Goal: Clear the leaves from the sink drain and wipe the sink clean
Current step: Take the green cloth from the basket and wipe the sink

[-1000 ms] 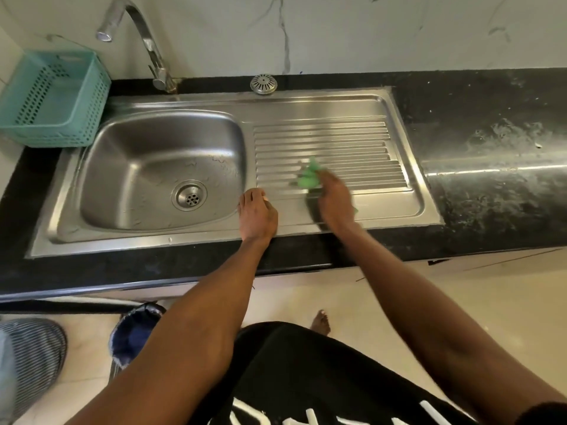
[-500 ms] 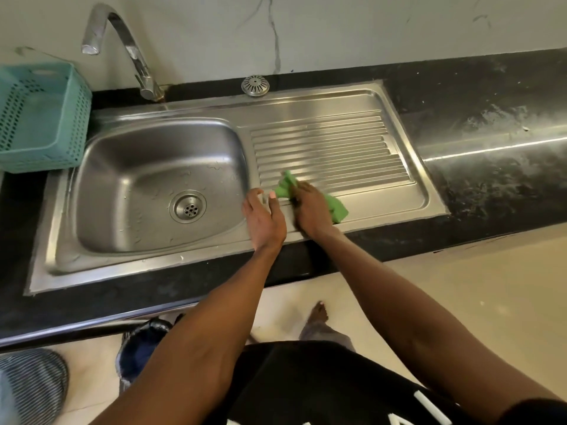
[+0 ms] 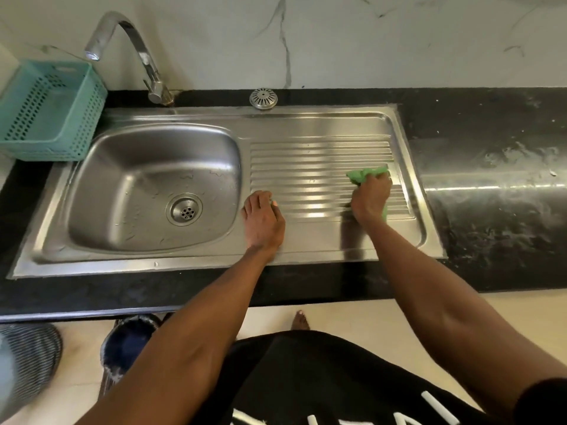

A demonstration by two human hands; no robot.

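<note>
Right hand (image 3: 369, 199) over green cloth (image 3: 365, 174), mostly hidden, on drainboard (image 3: 319, 167)

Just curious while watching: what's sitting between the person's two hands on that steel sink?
Nothing: the head view shows only bare ribbed steel draining board between the left hand and the right hand gripping the green cloth.

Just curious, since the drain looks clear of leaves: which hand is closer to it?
Left. The left hand rests flat just right of the basin's drain; the right hand grips the green cloth farther right.
</note>
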